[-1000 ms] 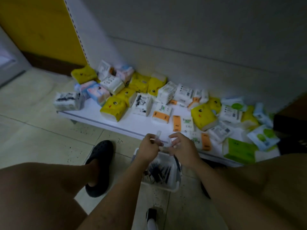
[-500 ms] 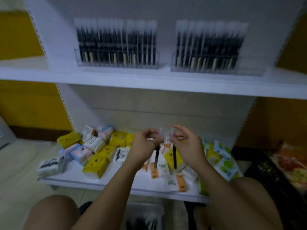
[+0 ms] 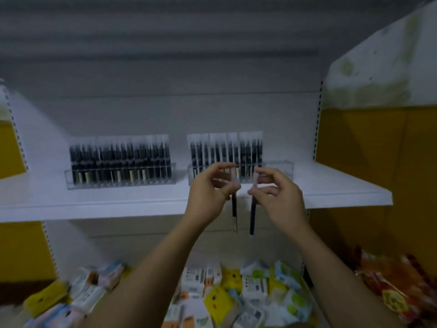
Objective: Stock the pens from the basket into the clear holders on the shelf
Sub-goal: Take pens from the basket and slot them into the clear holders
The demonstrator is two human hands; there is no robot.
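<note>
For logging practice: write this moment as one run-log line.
left hand: holds left pen | right hand: holds right pen | right holder: right end empty | left holder: looks full

left hand (image 3: 209, 188) + right hand (image 3: 279, 195) — up from basket to right holder (image 3: 280, 170) | pens (image 3: 252, 216) (one each) lifted too

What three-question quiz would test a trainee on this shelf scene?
1. True or false: the left hand and right hand are both empty.
2. Where does the right holder have free space? A: left end; B: right end.
3. Fill in: the left pen and right pen hang pointing ____.

Key: 1 false, each hand pinches one pen; 2 B; 3 down.
</note>
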